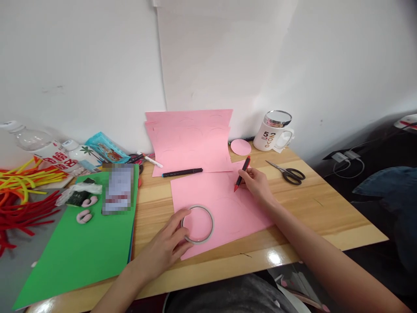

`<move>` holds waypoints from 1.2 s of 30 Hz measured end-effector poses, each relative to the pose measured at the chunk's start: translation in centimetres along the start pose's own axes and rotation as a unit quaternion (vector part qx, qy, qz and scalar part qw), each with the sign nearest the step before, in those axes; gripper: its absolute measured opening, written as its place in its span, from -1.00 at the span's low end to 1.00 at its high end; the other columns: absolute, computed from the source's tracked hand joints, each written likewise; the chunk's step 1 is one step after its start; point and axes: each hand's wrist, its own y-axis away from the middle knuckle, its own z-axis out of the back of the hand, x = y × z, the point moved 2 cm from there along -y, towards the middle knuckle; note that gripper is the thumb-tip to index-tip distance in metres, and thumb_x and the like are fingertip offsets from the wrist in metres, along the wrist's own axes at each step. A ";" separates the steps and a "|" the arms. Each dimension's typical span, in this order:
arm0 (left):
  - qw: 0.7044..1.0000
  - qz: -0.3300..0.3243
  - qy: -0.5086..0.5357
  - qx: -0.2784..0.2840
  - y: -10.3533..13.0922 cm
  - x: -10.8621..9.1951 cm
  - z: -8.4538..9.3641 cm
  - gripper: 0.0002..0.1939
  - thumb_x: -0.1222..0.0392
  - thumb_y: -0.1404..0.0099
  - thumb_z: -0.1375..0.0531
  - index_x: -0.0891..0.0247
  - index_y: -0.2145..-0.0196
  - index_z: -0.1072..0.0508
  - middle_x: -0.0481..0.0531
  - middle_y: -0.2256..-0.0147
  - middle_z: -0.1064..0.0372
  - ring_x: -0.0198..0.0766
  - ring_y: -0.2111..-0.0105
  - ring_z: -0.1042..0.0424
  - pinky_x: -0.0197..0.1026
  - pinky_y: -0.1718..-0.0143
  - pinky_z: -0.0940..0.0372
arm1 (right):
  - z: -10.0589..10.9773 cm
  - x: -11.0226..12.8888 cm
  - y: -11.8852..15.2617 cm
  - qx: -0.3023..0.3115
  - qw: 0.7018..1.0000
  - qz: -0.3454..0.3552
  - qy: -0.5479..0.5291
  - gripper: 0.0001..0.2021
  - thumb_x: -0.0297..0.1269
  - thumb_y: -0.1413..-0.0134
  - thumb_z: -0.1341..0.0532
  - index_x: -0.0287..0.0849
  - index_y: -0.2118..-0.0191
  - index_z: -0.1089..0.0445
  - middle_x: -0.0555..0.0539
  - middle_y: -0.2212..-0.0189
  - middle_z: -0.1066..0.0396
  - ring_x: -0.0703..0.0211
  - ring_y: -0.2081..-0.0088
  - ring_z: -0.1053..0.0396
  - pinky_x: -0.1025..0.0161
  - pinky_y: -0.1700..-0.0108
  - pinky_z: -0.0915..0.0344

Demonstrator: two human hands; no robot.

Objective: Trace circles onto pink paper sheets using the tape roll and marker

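Observation:
A sheet of pink paper (224, 217) lies at an angle on the wooden table, with faint curved lines drawn on it. On its left part rests a tape roll (212, 226), a thin ring with pink paper showing through the middle. My left hand (172, 234) grips the ring's left side between thumb and fingers. My right hand (256, 182) holds a black and red pen (241, 176), its red end pointing down near the paper's upper part; whether it touches I cannot tell. Behind stand more pink sheets (192, 143), bent up against the wall, bearing faint arcs.
A black marker (182, 172) lies along the pink sheets' lower edge. To the right are scissors (289, 174), a white mug (272, 132) and a pink paper circle (241, 147). Green paper (94, 252), a phone (117, 189), bottles (35, 143) and coloured pipe cleaners (26, 208) occupy the left.

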 end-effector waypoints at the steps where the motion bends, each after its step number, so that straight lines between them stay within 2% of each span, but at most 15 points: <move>1: 1.000 0.002 0.000 0.000 0.0 0.0 -0.1 -0.95 0.30 -0.37 -0.07 0.26 0.27 -0.31 0.27 -0.26 0.04 -0.11 -0.20 -0.15 -0.13 -0.09 -0.26 | 0.1 0.0 -0.1 -0.006 1.000 0.001 0.001 -0.86 -0.27 0.03 -0.29 -0.18 0.43 -0.32 -0.04 0.53 -0.41 0.17 0.50 -0.45 0.24 0.48 -0.48; 5: 1.000 0.013 0.006 -0.008 0.1 0.0 -0.2 -0.98 0.28 -0.37 -0.08 0.25 0.26 -0.30 0.27 -0.25 0.02 -0.10 -0.23 -0.10 -0.13 -0.11 -0.24 | 0.3 0.1 0.0 -0.023 1.000 0.003 0.002 -0.88 -0.31 0.02 -0.28 -0.17 0.45 -0.32 -0.02 0.56 -0.41 0.21 0.54 -0.44 0.28 0.49 -0.48; 12: 0.999 0.034 0.020 -0.020 0.7 0.2 -0.6 -0.96 0.23 -0.36 -0.12 0.23 0.26 -0.29 0.24 -0.22 -0.04 -0.12 -0.21 -0.15 -0.16 -0.09 -0.26 | 0.1 0.4 0.2 -0.010 1.000 -0.009 -0.015 -0.87 -0.33 -0.01 -0.27 -0.16 0.47 -0.31 -0.02 0.57 -0.42 0.21 0.55 -0.44 0.29 0.49 -0.45; 17: 0.999 0.038 0.026 -0.024 0.8 0.1 -0.6 -0.92 0.21 -0.36 -0.12 0.22 0.21 -0.26 0.25 -0.22 -0.04 -0.12 -0.21 -0.15 -0.11 -0.12 -0.23 | 0.0 0.6 0.7 -0.004 1.000 -0.005 -0.011 -0.84 -0.25 0.03 -0.30 -0.16 0.44 -0.31 -0.01 0.57 -0.41 0.21 0.52 -0.43 0.26 0.42 -0.45; 19: 0.998 0.042 0.028 -0.025 0.7 0.1 -0.5 -0.92 0.20 -0.35 -0.13 0.22 0.24 -0.27 0.23 -0.22 -0.06 -0.12 -0.20 -0.16 -0.11 -0.11 -0.25 | -0.5 0.6 1.5 0.032 0.999 0.015 0.000 -0.79 -0.17 0.05 -0.32 -0.16 0.41 -0.32 0.00 0.54 -0.41 0.20 0.47 -0.43 0.23 0.36 -0.45; 21: 0.998 0.047 0.030 -0.028 0.6 0.2 -0.5 -0.92 0.19 -0.34 -0.15 0.21 0.26 -0.29 0.20 -0.22 -0.07 -0.12 -0.20 -0.17 -0.12 -0.11 -0.26 | -1.3 0.6 2.8 0.094 0.995 0.039 0.008 -0.71 -0.07 0.08 -0.33 -0.16 0.40 -0.31 0.03 0.55 -0.36 0.21 0.47 -0.40 0.22 0.34 -0.43; 23: 0.997 0.055 0.034 -0.041 0.7 0.4 -0.6 -0.86 0.19 -0.32 -0.17 0.20 0.18 -0.29 0.20 -0.22 -0.08 -0.11 -0.21 -0.15 -0.08 -0.14 -0.23 | -2.2 0.7 4.2 0.147 0.987 0.057 0.022 -0.65 0.03 0.10 -0.32 -0.15 0.43 -0.28 0.08 0.60 -0.30 0.24 0.51 -0.34 0.23 0.37 -0.39; 26: 0.995 0.069 0.048 -0.062 0.9 0.7 -0.9 -0.56 0.16 -0.28 -0.23 0.16 -0.06 -0.18 0.22 -0.22 -0.08 -0.07 -0.25 -0.09 0.03 -0.20 -0.16 | -3.4 1.1 5.8 0.192 0.979 0.064 0.035 -0.60 0.11 0.12 -0.30 -0.14 0.44 -0.25 0.09 0.60 -0.28 0.25 0.52 -0.31 0.24 0.39 -0.35; 28: 0.992 0.090 0.057 -0.062 1.0 1.0 -1.2 -0.35 0.14 -0.25 -0.26 0.12 -0.19 -0.04 0.23 -0.23 -0.07 -0.04 -0.26 -0.07 0.09 -0.21 -0.14 | -4.0 1.3 6.4 0.221 0.974 0.053 0.011 -0.58 0.13 0.13 -0.30 -0.13 0.43 -0.24 0.06 0.56 -0.33 0.20 0.47 -0.38 0.20 0.33 -0.37; 30: 0.989 0.115 0.064 -0.061 1.2 1.3 -1.5 -0.22 0.12 -0.22 -0.28 0.09 -0.25 0.07 0.22 -0.25 -0.05 -0.02 -0.26 -0.08 0.11 -0.20 -0.15 | -4.6 1.3 6.7 0.251 0.967 0.041 -0.018 -0.57 0.14 0.12 -0.30 -0.13 0.40 -0.24 0.03 0.52 -0.37 0.13 0.41 -0.45 0.15 0.26 -0.39; 36: 0.983 0.152 0.074 -0.068 1.6 1.5 -1.9 -0.21 0.10 -0.20 -0.30 0.06 -0.25 0.05 0.19 -0.28 0.00 -0.03 -0.26 -0.07 0.07 -0.20 -0.15 | -5.0 0.7 7.1 0.290 0.956 0.034 -0.014 -0.57 0.15 0.10 -0.29 -0.13 0.38 -0.29 0.01 0.52 -0.41 0.08 0.40 -0.48 0.15 0.29 -0.39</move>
